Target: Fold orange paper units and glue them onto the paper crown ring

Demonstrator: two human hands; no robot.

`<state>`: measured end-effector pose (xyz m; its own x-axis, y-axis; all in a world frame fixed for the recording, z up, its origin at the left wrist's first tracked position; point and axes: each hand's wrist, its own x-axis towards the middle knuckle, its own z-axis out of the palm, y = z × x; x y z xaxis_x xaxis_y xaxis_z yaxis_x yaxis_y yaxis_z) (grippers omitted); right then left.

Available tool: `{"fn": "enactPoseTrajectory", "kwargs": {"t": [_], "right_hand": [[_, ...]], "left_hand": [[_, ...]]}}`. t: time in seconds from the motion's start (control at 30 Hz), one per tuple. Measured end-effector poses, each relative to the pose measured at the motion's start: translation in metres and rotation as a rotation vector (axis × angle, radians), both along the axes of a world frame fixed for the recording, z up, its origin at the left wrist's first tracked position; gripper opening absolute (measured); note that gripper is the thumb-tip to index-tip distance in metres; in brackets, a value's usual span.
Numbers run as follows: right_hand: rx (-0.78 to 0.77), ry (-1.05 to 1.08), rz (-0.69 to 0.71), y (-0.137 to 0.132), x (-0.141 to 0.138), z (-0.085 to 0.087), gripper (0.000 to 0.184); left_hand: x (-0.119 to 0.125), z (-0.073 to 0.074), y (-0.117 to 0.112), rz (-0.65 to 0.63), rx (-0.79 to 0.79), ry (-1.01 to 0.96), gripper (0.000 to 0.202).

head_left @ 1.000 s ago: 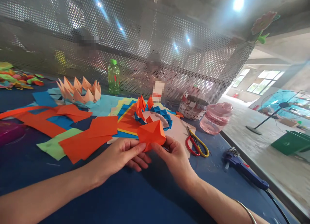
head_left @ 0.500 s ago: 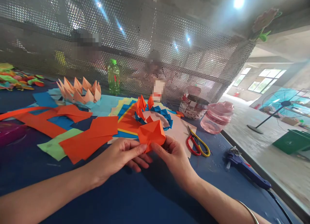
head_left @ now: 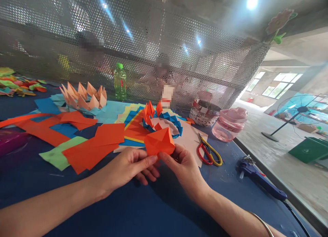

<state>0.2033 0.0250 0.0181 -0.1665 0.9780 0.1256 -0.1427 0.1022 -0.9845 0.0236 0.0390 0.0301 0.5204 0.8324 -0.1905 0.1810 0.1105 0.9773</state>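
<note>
The folded orange paper (head_left: pixel 159 142) has tilted slightly, held above the desk (head_left: pixel 33 196) in a closed grip by the left hand (head_left: pixel 128 165) and right hand (head_left: pixel 183 170). Scissors (head_left: pixel 208 151) lie just right; a folded paper ring (head_left: pixel 170 122) sits just beyond.

Nothing legible from my end. Red label on the green plastic bottle (head_left: pixel 120 81) is too small, the white card (head_left: pixel 167 96) is pixelated, and the mark on the green bin (head_left: pixel 305 150) won't resolve.
</note>
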Motion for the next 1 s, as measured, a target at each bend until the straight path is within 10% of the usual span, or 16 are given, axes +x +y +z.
{"fn": "enactPoseTrajectory", "kwargs": {"t": [1.0], "right_hand": [[-0.001, -0.043, 0.105, -0.0044, -0.0004, 0.0043, 0.028]], "left_hand": [[0.0028, 0.0033, -0.0006, 0.045, 0.082, 0.009, 0.028]]}}
